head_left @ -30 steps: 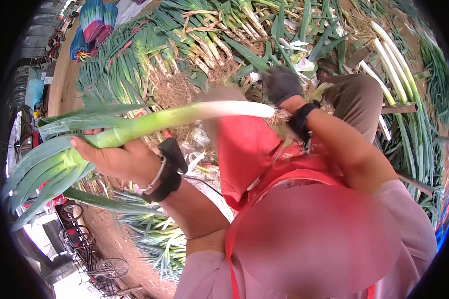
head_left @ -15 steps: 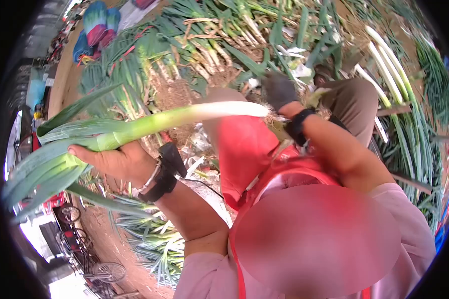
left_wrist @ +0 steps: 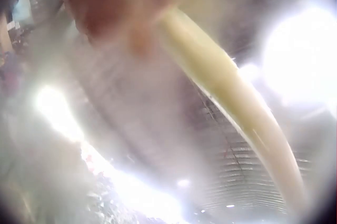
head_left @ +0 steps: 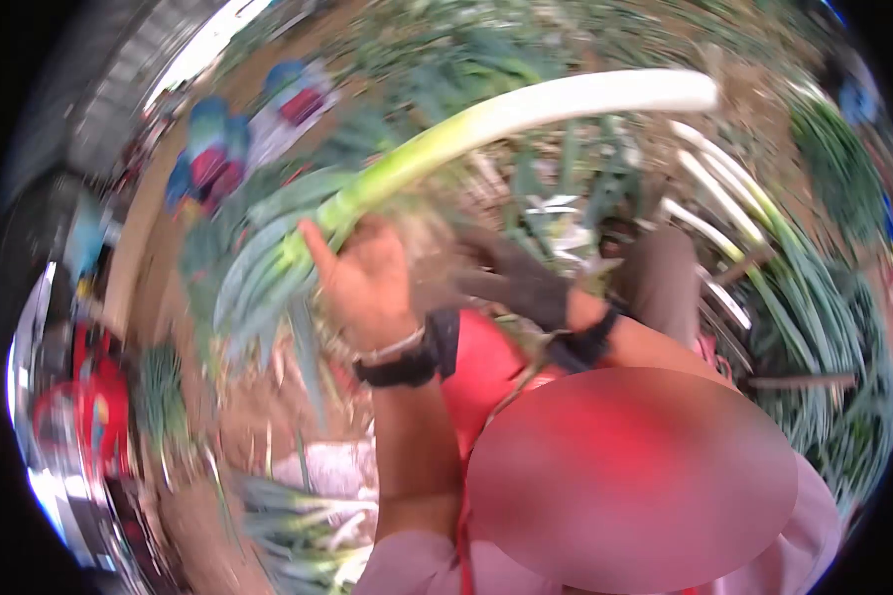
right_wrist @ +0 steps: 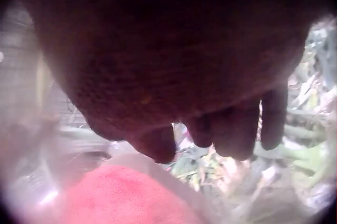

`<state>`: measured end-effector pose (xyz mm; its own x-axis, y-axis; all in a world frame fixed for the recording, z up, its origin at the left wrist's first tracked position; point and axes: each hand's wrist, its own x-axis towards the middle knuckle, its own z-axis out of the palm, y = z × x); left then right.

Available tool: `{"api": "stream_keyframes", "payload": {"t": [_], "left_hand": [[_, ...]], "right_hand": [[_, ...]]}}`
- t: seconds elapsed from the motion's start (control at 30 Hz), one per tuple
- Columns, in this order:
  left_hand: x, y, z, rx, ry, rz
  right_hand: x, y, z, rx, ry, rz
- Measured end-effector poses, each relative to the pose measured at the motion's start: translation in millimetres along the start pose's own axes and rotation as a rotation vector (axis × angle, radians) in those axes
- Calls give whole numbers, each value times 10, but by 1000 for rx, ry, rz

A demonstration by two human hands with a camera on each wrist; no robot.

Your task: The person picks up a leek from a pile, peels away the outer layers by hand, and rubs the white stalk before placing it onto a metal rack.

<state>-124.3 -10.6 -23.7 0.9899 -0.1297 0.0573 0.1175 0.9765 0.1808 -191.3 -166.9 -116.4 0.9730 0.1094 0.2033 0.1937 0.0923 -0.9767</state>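
Note:
A long leek (head_left: 466,134) arcs over the ground, its white end pointing to the upper right and its green leaves fanning out to the left. My bare left hand (head_left: 367,288) grips it where the leaves begin, thumb along the stalk. In the left wrist view the pale shaft of the leek (left_wrist: 231,92) runs down from the blurred hand. Below the leek and beside the left hand is my right hand (head_left: 521,283), in a dark glove. Its fingers (right_wrist: 237,134) extend with nothing held in the right wrist view.
Trimmed white-stemmed leeks (head_left: 724,188) lie at the right across a rack. More leeks (head_left: 308,526) are heaped at the lower left. Blue and red net sacks (head_left: 208,159) stand at the upper left. A red apron (head_left: 481,367) covers the lap.
The left hand has moved right, swinging the leek's white end up and to the right. The gloved right hand has come left and down towards the left hand. The head view has shifted.

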Motion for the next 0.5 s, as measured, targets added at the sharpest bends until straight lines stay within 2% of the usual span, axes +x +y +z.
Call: {"api": "stream_keyframes", "payload": {"t": [0.03,0.07,0.1,0.13,0.17,0.2,0.23,0.27,0.3,0.33,0.4,0.43,0.5], "left_hand": [[-65,-188,-5,-47,-24,-148],[-60,-290,-131,174,-170,-333],[-187,-545,-16,216,-146,-381],[-314,-753,164,270,-125,-414],[-283,-852,210,298,-164,-495],[-240,-944,271,326,-203,-553],[-275,-1125,418,437,-203,-485],[-356,-1316,573,430,-215,-506],[-496,-1481,709,619,-351,-400],[-595,-1591,819,799,-488,-283],[-674,-1614,898,927,-699,-297],[-674,-1612,871,973,-747,-287],[-615,-1548,718,1017,-782,-277]], "right_hand": [[107,-160,63,17,110,-218],[165,-439,16,58,80,-213],[217,-720,-35,100,49,-206],[146,-970,-93,177,210,-123],[155,-996,-153,289,338,-120],[85,-1085,-293,293,383,-237],[32,-1216,-444,300,453,-325],[10,-1348,-604,309,500,-412],[5,-1433,-807,12,666,-652],[-48,-1618,-1129,-378,716,-749],[-153,-1987,-1770,-1189,1033,-934],[-406,-2237,-2027,-1286,1134,-939],[-1023,-2720,-2311,-1283,1196,-851]]}}
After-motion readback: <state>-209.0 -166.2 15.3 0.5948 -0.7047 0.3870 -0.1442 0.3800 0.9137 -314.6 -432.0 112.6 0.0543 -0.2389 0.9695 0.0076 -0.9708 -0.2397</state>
